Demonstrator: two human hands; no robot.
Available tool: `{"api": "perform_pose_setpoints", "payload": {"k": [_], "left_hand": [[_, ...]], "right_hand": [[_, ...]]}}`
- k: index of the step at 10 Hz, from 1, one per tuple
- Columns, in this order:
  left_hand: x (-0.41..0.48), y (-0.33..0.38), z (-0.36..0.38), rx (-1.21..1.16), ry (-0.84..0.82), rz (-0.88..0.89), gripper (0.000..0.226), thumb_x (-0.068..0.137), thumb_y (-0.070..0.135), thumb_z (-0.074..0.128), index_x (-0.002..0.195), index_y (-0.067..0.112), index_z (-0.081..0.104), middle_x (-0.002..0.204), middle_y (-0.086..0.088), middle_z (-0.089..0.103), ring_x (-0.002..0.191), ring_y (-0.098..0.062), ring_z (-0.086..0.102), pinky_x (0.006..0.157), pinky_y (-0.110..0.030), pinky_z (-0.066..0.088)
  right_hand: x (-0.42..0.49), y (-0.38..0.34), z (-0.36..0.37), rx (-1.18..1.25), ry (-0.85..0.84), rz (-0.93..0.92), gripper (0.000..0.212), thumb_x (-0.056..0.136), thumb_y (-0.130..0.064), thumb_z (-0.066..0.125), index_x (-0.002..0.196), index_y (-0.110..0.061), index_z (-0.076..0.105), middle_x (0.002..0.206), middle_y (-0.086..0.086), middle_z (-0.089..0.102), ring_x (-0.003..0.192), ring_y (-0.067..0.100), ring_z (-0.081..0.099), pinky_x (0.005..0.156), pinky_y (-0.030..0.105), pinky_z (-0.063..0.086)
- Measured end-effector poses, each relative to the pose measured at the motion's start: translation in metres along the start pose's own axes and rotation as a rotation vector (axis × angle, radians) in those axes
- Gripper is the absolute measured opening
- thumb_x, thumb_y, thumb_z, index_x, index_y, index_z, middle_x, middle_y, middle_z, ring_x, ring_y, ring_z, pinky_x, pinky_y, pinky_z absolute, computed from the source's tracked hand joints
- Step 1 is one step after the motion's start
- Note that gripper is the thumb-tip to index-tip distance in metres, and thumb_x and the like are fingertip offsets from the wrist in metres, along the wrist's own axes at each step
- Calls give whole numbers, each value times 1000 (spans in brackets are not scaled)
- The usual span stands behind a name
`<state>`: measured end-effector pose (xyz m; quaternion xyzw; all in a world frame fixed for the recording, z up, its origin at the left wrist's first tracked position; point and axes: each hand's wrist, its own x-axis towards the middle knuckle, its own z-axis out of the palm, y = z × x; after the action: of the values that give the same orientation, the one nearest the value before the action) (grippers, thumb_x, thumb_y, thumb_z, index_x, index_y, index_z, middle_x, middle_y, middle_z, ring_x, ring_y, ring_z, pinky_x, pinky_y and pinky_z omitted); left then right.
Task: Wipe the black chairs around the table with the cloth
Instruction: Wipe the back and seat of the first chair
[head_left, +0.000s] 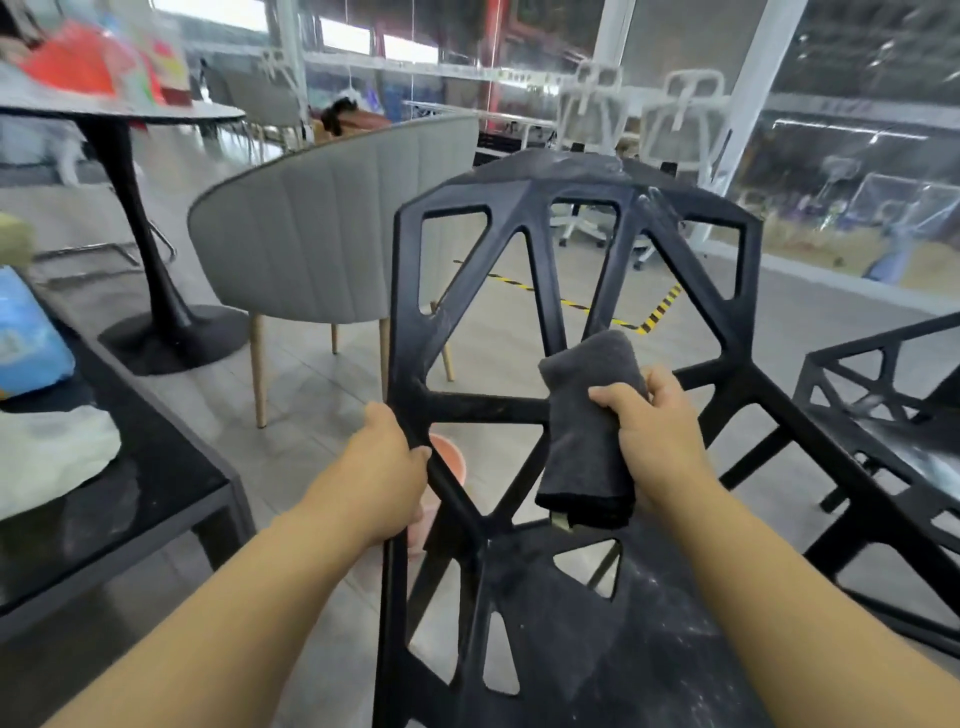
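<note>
Fingers (609, 399) of the right hand (657, 436) curl round a folded dark grey cloth (587, 431), held against a backrest strut of the black lattice chair (402, 312); the left hand (382, 467) clamps the frame's edge, presumably steadying it for wiping.

- Left grip (387, 467): a bare human hand. The back of the hand and the thumb are exposed; the fingers are mostly hidden.
- Right grip (657, 436): a bare human hand. The back of the hand, the thumb and the forefinger are exposed.
- Left forearm (234, 608): bare skin, uncovered from the frame edge to the wrist.
- Right forearm (789, 582): bare skin, uncovered over the same extent.
- Both forearms appear broad at the frame edge and taper toward the wrists.
</note>
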<state>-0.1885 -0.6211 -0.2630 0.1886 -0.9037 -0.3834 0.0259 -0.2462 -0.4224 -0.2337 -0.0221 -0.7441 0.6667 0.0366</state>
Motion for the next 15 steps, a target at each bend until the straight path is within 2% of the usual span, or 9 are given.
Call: {"api": "perform_pose_setpoints", "payload": {"k": [2,3,5,7,9,10,12,14,15], "left_hand": [[-2,9,-5,49,31,-18,40,93,24,49,119,2,29,88,-13,53,82,-33,62,75,-45,54],[0,10,-4,44,8,-63,32,96,34,47,114,10,36,86,-3,54,70,-14,54,53,-24,41],[22,25,-32,-167,209,161,30,93,32,53,119,19,44,102,-1,59,95,-25,58,75,-35,49],[36,15,-11,-240,258,250,17,95,37,46,95,23,36,86,1,57,82,-27,57,72,-41,51],[41,10,-10,-182,250,311,18,94,42,40,94,28,30,73,1,58,66,-22,60,60,-46,54],[39,10,-14,-206,212,353,19,97,37,37,98,19,32,71,-1,54,66,-24,57,61,-47,50],[38,9,-14,-150,229,394,20,99,37,31,98,17,33,65,8,44,52,-8,41,43,-24,30],[36,10,-16,20,249,419,18,100,36,26,99,19,23,65,12,35,47,-8,32,56,-7,40],[37,10,-17,15,228,411,18,101,36,23,100,18,25,64,12,36,46,-5,32,61,-1,36]], "right_hand": [[13,-23,11,-24,40,-43,24,88,-17,60,81,-17,37,79,7,48,71,21,49,61,35,43],[19,-43,19,-89,72,-149,24,88,-16,58,88,-19,35,76,2,45,64,17,45,57,32,41],[36,-96,32,-224,194,-488,39,91,-9,54,121,-12,29,86,-5,40,66,5,42,50,14,37],[71,-142,60,-437,289,-806,39,91,-18,60,125,-11,41,125,5,44,99,9,43,73,-2,32],[77,-119,95,-627,-3,-825,57,88,-36,64,137,-18,41,131,-2,42,122,15,39,104,26,31],[64,-114,98,-604,-1,-865,68,83,-33,71,141,-16,39,123,-8,40,110,0,35,94,3,24],[61,-99,115,-783,43,-1035,52,93,-29,54,141,-15,43,134,6,39,120,25,37,101,21,21],[100,-115,106,-639,336,-413,39,100,-41,34,140,-45,34,143,0,20,121,36,30,100,43,28],[84,-109,124,-644,282,-562,39,102,-38,32,140,-46,32,141,0,21,116,31,32,96,40,30]]}}
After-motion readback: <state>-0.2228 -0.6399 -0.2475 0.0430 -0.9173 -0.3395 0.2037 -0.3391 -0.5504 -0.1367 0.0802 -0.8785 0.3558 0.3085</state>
